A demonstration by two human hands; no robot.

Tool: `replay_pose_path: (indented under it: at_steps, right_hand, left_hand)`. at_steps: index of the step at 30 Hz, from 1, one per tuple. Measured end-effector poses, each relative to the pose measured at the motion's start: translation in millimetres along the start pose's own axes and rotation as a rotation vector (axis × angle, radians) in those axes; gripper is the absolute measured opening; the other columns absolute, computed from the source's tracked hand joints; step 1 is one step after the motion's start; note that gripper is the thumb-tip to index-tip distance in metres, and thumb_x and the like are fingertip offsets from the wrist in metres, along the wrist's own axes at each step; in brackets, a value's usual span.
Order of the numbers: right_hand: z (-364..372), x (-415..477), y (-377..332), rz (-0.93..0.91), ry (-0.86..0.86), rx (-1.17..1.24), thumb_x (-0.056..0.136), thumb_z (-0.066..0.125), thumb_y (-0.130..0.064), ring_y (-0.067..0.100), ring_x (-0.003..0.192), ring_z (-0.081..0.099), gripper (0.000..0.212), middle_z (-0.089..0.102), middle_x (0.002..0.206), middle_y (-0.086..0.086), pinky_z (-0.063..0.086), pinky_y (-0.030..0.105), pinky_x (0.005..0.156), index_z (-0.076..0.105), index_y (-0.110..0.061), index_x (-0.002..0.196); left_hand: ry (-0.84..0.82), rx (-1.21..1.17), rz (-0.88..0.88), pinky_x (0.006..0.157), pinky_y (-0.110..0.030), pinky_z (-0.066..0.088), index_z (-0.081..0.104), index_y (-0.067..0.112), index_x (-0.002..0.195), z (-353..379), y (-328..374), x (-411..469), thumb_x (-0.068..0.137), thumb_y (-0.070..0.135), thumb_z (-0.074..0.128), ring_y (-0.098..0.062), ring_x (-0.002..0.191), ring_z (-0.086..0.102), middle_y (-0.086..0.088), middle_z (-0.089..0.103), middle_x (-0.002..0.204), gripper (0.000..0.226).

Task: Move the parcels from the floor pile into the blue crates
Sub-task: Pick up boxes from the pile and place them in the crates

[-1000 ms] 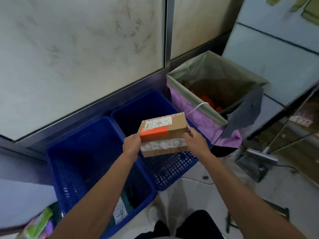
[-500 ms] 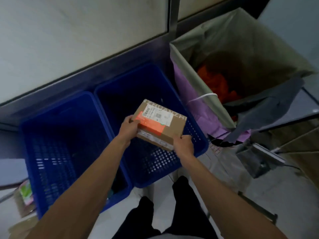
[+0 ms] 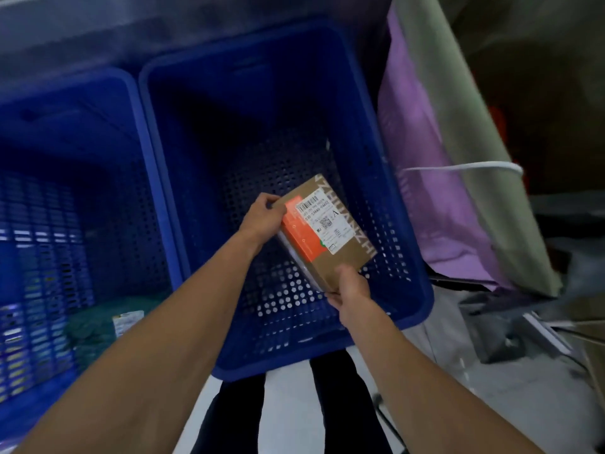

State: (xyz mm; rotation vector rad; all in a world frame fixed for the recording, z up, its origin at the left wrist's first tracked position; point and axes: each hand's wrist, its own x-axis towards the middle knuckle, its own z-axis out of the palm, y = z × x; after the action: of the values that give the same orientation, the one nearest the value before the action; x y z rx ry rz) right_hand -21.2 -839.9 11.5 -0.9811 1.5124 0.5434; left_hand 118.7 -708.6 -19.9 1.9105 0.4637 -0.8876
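A person stands over two blue crates set side by side on a pale floor (image 3: 491,404), arms reaching forward and down. Both hands hold one cardboard parcel (image 3: 327,231) inside the open mouth of the right crate (image 3: 409,257), above its perforated bottom; whether the parcel touches the bottom cannot be told.

The left hand (image 3: 262,217) grips the parcel's far-left end, fingers curled over the top edge beside an orange sticker (image 3: 299,234). The right hand (image 3: 350,286) grips the near-right corner, thumb on top, the rest of the fingers wrapped underneath. Both hands are closed firmly on the box.

The parcel is tilted, its long axis running from far-left to near-right. Its top face carries a white shipping label (image 3: 325,221) with a barcode, a QR code and a large letter A. Printed lettering runs along the right edge of the box. A pale strip, possibly tape, shows on the near-left side face.

The right crate holds nothing else that can be seen; light comes through the round holes in its bottom and walls.

The left crate (image 3: 144,152) touches the right crate along their shared rims. In its near corner lies a dark green bundle (image 3: 88,329) with a small white tag (image 3: 126,321) next to it; details are blurred.

Right of the right crate stands a bin lined with a grey-green bag (image 3: 465,126) over a purple one (image 3: 425,158), with a white cord (image 3: 458,167) across the liner.

Dark trouser legs (image 3: 235,414) show at the near edge, just behind the right crate.
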Motion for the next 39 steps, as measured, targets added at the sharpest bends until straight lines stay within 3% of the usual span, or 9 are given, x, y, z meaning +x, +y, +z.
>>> replay_pose_path:
  at_steps: [4, 9, 15, 19, 23, 28, 33, 36, 39]
  right_hand:
    - [14.4, 45.2, 4.3, 0.058, 0.018, -0.074, 0.094, 0.052, -0.026, 0.03, 0.118, 0.056, 0.046, 0.058, 0.13, 0.011, 0.048, 0.042, 0.104, 0.051, -0.012, 0.138]
    - [21.4, 76.9, 11.6, 0.143, -0.02, -0.077, 0.1, 0.05, -0.028, 0.031, 0.131, 0.048, 0.048, 0.049, 0.144, 0.013, 0.04, 0.047, 0.112, 0.043, -0.014, 0.145]
    - [10.8, 108.6, 12.0, 0.237, -0.044, -0.169, 0.102, 0.049, -0.026, 0.033, 0.106, 0.056, 0.019, 0.055, 0.103, 0.014, 0.047, 0.051, 0.104, 0.046, -0.012, 0.114]
    - [6.6, 116.4, 1.9, 0.304, -0.015, -0.171, 0.095, 0.065, -0.029, 0.047, 0.121, 0.054, 0.047, 0.046, 0.137, 0.024, 0.058, 0.058, 0.084, 0.036, -0.024, 0.132]
    - [-11.1, 116.9, -4.6, 0.365, -0.117, -0.289, 0.098, 0.061, -0.033, 0.045, 0.092, 0.069, 0.043, 0.06, 0.119, 0.032, 0.062, 0.054, 0.068, 0.037, -0.016, 0.129]
    - [-22.3, 115.4, -15.2, 0.261, -0.148, -0.463, 0.102, 0.051, -0.034, 0.039, 0.089, 0.071, 0.03, 0.068, 0.102, 0.026, 0.062, 0.046, 0.073, 0.047, -0.007, 0.115]
    - [-27.4, 104.2, -26.7, 0.093, -0.165, -0.588, 0.1, 0.048, -0.039, 0.032, 0.09, 0.07, 0.037, 0.068, 0.107, 0.018, 0.057, 0.035, 0.061, 0.056, -0.01, 0.122]
    - [-33.1, 85.1, -34.9, -0.01, -0.159, -0.702, 0.1, 0.046, -0.041, 0.031, 0.087, 0.07, 0.037, 0.069, 0.103, 0.015, 0.06, 0.039, 0.073, 0.057, -0.013, 0.123]
    - [-39.8, 53.6, -38.4, -0.258, -0.087, -1.093, 0.098, 0.045, -0.044, 0.024, 0.092, 0.064, 0.039, 0.067, 0.111, 0.007, 0.055, 0.035, 0.084, 0.061, -0.016, 0.121]
  left_hand:
    - [-0.035, -0.048, -0.032, 0.078, -0.034, 0.056, 0.054, 0.024, 0.118, 21.7, -24.8, 34.8, 0.097, 0.036, 0.056, -0.015, 0.083, 0.069, -0.005, 0.073, 0.102, 0.024]
    - [-0.111, -0.047, -0.078, 0.063, -0.025, 0.05, 0.054, 0.024, 0.123, 53.3, -30.5, 61.4, 0.099, 0.034, 0.056, -0.009, 0.071, 0.067, -0.001, 0.074, 0.089, 0.026]
    - [-0.238, -0.044, -0.171, 0.071, -0.036, 0.06, 0.041, 0.029, 0.14, 94.9, -50.8, 78.2, 0.096, 0.021, 0.06, -0.018, 0.087, 0.072, -0.006, 0.075, 0.1, 0.049]
    - [-0.256, -0.028, -0.146, 0.081, -0.04, 0.062, 0.035, 0.032, 0.146, 108.9, -57.4, 82.0, 0.094, 0.014, 0.059, -0.019, 0.088, 0.072, -0.007, 0.074, 0.099, 0.061]
    - [-0.254, 0.011, -0.171, 0.077, -0.04, 0.062, 0.033, 0.031, 0.147, 105.7, -58.1, 81.3, 0.094, 0.01, 0.057, -0.019, 0.089, 0.071, -0.006, 0.073, 0.1, 0.062]
    - [-0.303, 0.364, -0.084, 0.073, -0.03, 0.055, 0.024, 0.028, 0.154, 105.1, -46.0, 73.1, 0.098, 0.029, 0.057, -0.016, 0.095, 0.063, -0.004, 0.063, 0.126, 0.066]
    - [-0.292, 0.544, -0.084, 0.103, -0.037, 0.049, 0.005, 0.032, 0.159, 98.9, -38.3, 50.6, 0.097, 0.036, 0.056, -0.024, 0.123, 0.056, -0.007, 0.051, 0.146, 0.08]
    - [-0.284, 0.712, -0.05, 0.111, -0.042, 0.041, 0.015, 0.029, 0.158, 82.1, -23.0, 26.0, 0.097, 0.041, 0.055, -0.026, 0.136, 0.045, -0.006, 0.042, 0.154, 0.075]
    - [-0.258, 0.794, -0.027, 0.107, -0.041, 0.045, 0.028, 0.027, 0.155, 61.0, -4.1, -13.3, 0.097, 0.024, 0.051, -0.027, 0.13, 0.05, -0.008, 0.049, 0.147, 0.062]
